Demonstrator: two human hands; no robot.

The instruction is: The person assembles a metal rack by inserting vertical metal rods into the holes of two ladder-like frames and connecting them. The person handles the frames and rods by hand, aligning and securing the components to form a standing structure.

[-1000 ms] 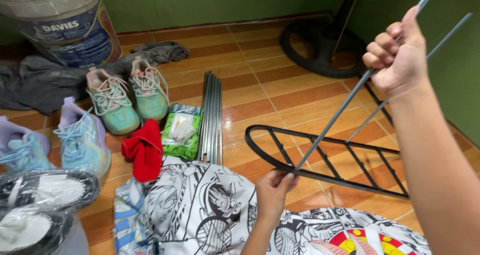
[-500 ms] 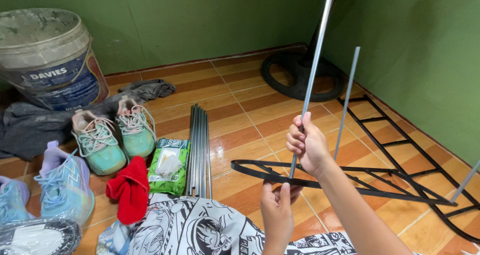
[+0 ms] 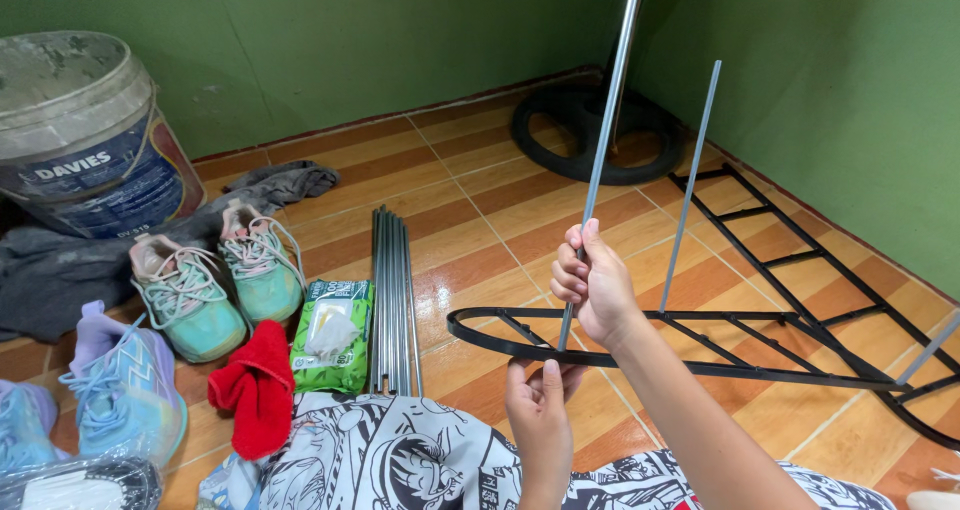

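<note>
R hand (image 3: 597, 288) has a closed grip on an upright metal rod (image 3: 606, 148) w/ its lower end at the black metal frame (image 3: 700, 342) lying on the tiled floor (image 3: 480, 220), L hand (image 3: 540, 395) pinching the rod's bottom just under the frame's curved end.

4 shoes (image 3: 190, 295), 2 hands (image 3: 595, 285).
</note>
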